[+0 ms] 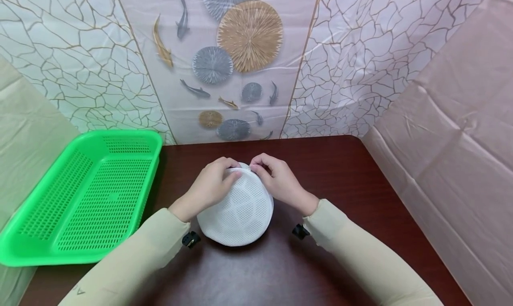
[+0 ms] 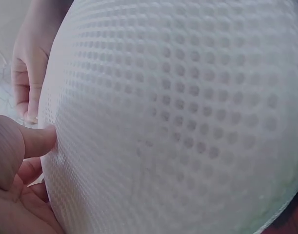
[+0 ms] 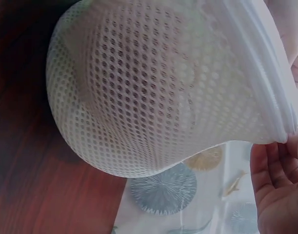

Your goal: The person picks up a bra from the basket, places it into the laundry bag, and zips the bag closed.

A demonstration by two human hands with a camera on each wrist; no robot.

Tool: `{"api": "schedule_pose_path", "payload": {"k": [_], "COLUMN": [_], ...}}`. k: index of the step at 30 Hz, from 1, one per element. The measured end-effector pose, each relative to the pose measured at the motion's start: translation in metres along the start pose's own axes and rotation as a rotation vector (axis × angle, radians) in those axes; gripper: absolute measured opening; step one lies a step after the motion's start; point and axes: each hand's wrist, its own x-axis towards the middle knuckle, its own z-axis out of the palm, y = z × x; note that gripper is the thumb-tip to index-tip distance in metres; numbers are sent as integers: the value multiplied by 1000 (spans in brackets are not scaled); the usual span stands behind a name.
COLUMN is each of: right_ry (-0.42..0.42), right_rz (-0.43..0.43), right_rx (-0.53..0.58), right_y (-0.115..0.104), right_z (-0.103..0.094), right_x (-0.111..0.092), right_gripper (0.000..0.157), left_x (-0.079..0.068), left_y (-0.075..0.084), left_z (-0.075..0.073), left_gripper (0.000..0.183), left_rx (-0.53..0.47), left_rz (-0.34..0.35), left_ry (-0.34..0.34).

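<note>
A round white mesh laundry bag (image 1: 240, 212) stands tilted over the table in front of me, with a white zipped edge (image 3: 260, 73) along one side. My left hand (image 1: 210, 181) grips its upper rim, thumb on the near mesh face and fingers behind. At the top right of the same rim, my right hand (image 1: 280, 181) pinches the end of the zipped edge between thumb and fingers. The right wrist view shows the mesh drawn out toward that pinch (image 3: 280, 180). Whatever lies inside the bag is obscured by the mesh.
On the left of the dark red-brown table (image 1: 340, 252) sits a green plastic basket (image 1: 60, 258) with slotted walls. Patterned cloth (image 1: 344, 74) hangs behind the table, and a plain beige sheet (image 1: 453, 132) borders the right side.
</note>
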Motion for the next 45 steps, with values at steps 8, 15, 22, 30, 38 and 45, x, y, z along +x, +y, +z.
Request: {"api": "schedule_pose_path", "payload": {"k": [8,15,22,30,38,45], "right_ry": [-10,-2,0,-3,3,28], "right_rz": [-6,-34,-40,-35,-36,-68], "right_rx": [-25,-48,-50,-61,-72,-73], "right_y": [2,5,5,5,4,6], "right_z": [2,3,2,2,2,2], "right_x": [-2,-3,-4,-5,-5,-6], "right_gripper": [4,5,6,7,6,4], "left_x": [2,2,2,1,1,1], "left_y": [-7,-9,-8,-9,-9,-12], "left_z": [1,0,-1,0,1,2], "left_gripper": [17,18,16,15,14,12], "left_rx": [-35,-36,-53,-60,-60,-55], "left_rz": [-4,-15,-12,-25,-28,-26], "left_ry": [-1,-6,1,-10,-10,6]}}
